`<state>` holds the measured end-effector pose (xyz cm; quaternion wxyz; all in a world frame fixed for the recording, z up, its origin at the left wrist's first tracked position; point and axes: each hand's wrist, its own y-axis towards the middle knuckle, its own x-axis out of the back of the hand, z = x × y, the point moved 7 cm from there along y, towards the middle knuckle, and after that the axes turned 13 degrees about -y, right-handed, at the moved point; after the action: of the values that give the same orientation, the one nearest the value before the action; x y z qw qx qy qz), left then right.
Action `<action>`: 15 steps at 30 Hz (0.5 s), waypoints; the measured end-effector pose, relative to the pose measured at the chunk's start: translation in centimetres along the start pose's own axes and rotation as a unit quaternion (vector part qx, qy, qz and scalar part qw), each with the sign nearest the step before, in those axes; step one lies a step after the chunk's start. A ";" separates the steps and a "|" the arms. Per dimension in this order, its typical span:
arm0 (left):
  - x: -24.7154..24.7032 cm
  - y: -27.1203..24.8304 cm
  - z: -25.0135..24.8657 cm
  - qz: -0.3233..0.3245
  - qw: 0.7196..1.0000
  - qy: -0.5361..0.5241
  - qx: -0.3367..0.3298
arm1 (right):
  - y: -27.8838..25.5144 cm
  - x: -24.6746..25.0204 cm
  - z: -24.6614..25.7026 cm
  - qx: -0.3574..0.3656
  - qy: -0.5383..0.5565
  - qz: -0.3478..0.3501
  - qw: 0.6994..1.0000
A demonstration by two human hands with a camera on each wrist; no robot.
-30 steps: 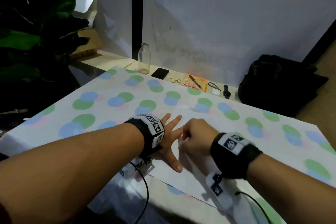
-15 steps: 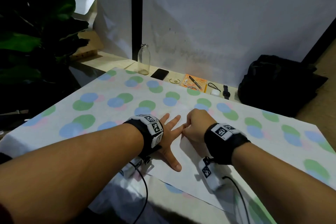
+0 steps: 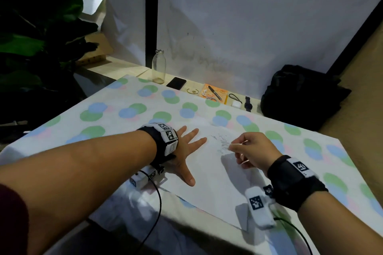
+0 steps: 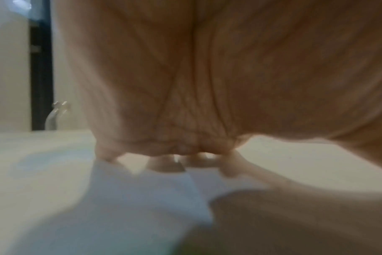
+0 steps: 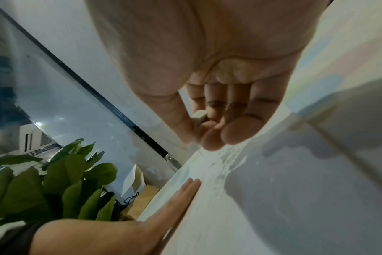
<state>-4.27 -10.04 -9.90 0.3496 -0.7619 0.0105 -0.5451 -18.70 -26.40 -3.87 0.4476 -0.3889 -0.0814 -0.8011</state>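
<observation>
Holding paper (image 3: 217, 188) flat, eraser (image 5: 198, 117) over marks (image 3: 222, 141)

Pressing palm down, the left hand (image 3: 186, 151) lies on the paper's left part with fingers straight and splayed. The paper rests on the dotted cloth (image 3: 124, 109) near the desk's near edge. Grey marks sit toward the sheet's far side, just right of the left fingertips. Over them the right hand (image 3: 255, 151) pinches the eraser between thumb and forefinger, the other fingers curled. Whether it touches the sheet I cannot tell. Along the far edge stand a bottle (image 3: 158, 66) and a phone (image 3: 176, 83). A bag (image 3: 300, 95) sits beyond the far right corner.
</observation>
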 end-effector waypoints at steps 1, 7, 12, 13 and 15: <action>0.4 -0.3 -0.1 0.003 1.000 0.012 -0.007 | -0.2 0.0 -0.2 -0.001 0.016 0.007 1.000; 2.5 -1.5 -0.9 0.059 0.996 0.053 -0.027 | -0.9 -1.4 0.9 0.045 0.009 0.035 0.998; 0.8 0.0 -2.1 -0.001 0.998 0.005 -0.064 | 0.2 -3.8 2.9 0.086 -0.148 0.059 0.983; 0.4 0.5 -2.0 -0.010 0.998 0.002 -0.063 | 0.5 -4.2 3.5 0.100 -0.188 0.063 0.975; 0.1 1.2 -1.8 -0.005 0.999 -0.003 -0.050 | 1.4 -5.0 4.6 0.124 -0.271 0.057 0.953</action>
<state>-5.33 -11.89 -10.18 0.3081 -0.7803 0.0330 -0.5433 -13.62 -21.74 -4.50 0.4981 -0.5371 -0.2762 -0.6223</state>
